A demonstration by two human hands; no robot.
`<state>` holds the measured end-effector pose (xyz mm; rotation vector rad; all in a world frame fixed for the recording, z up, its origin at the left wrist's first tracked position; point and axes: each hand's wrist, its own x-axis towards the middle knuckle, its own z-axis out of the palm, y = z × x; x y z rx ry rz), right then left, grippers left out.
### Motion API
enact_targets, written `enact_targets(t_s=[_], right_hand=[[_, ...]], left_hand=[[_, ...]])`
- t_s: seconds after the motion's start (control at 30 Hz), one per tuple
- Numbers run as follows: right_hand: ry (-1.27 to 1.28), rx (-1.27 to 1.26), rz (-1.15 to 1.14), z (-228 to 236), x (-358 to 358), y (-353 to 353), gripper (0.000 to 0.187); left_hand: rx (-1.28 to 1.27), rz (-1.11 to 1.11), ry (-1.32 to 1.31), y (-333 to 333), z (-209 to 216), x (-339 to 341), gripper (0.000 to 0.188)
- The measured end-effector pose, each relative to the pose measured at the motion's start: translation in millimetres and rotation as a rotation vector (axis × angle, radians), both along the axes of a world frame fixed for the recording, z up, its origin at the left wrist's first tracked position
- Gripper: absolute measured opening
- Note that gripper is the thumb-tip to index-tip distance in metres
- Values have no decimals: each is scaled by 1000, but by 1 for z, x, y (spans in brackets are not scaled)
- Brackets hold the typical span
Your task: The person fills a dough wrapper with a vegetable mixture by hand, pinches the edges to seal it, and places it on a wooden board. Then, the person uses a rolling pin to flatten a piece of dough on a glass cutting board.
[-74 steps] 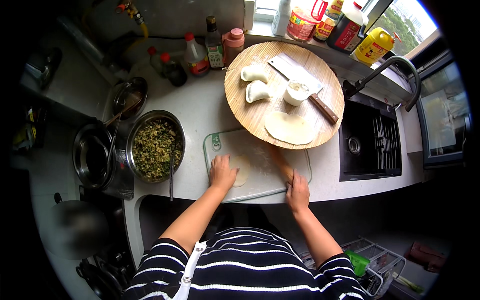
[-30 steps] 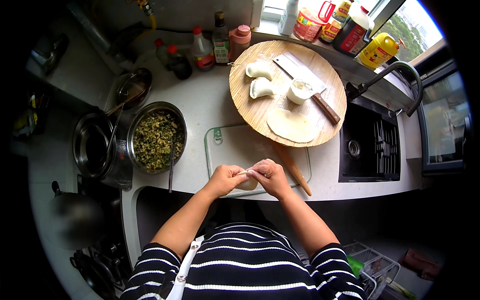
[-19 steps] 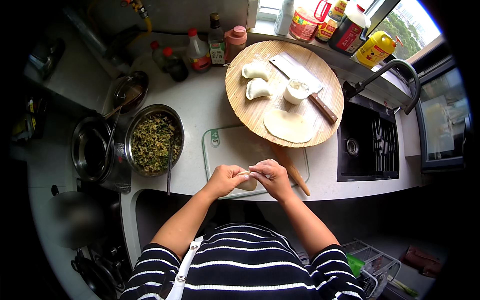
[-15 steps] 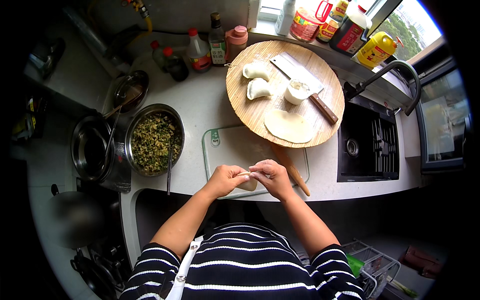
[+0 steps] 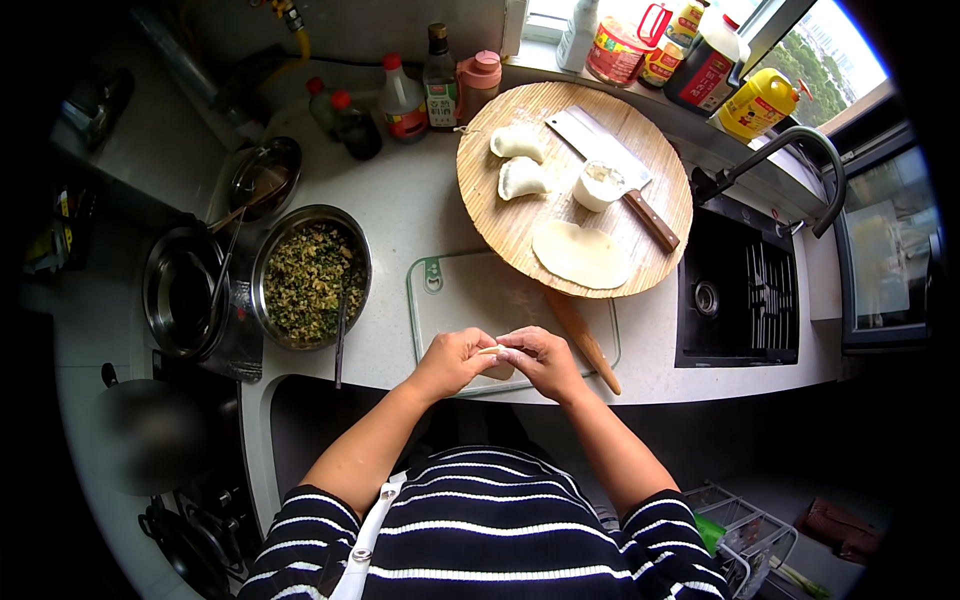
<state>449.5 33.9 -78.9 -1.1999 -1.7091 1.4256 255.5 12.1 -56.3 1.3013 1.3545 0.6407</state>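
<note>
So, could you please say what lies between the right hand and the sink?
The head view shows the rolling pin, a strip of cutting board, then pale countertop.

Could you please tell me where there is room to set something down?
Bare counter lies between the filling bowl and the round board; a smaller patch, between rolling pin and sink. Crowded: the windowsill, and the cutting board's near edge beneath left hand and right hand.

A free lane parts the metal bowl (image 5: 362,262) from the cutting board (image 5: 452,298). The left hand (image 5: 450,362) and right hand (image 5: 546,363) block the board's front edge, the rolling pin (image 5: 583,343) its front right corner, the round tray (image 5: 497,222) its far right.
</note>
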Motion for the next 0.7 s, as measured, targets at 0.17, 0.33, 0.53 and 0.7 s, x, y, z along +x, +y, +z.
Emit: enact_targets(t_s=[0.17, 0.33, 0.53, 0.7], right_hand=[[17, -15, 20, 3, 2, 1, 16], [-36, 154, 66, 2, 5, 1, 16], [-9, 71, 2, 12, 2, 0, 12], [-60, 129, 106, 5, 4, 3, 19]], left_hand=[[1, -2, 17, 1, 1, 1, 34], [44, -88, 30, 2, 1, 1, 42], [70, -123, 50, 3, -1, 0, 52], [14, -156, 39, 4, 4, 1, 57]])
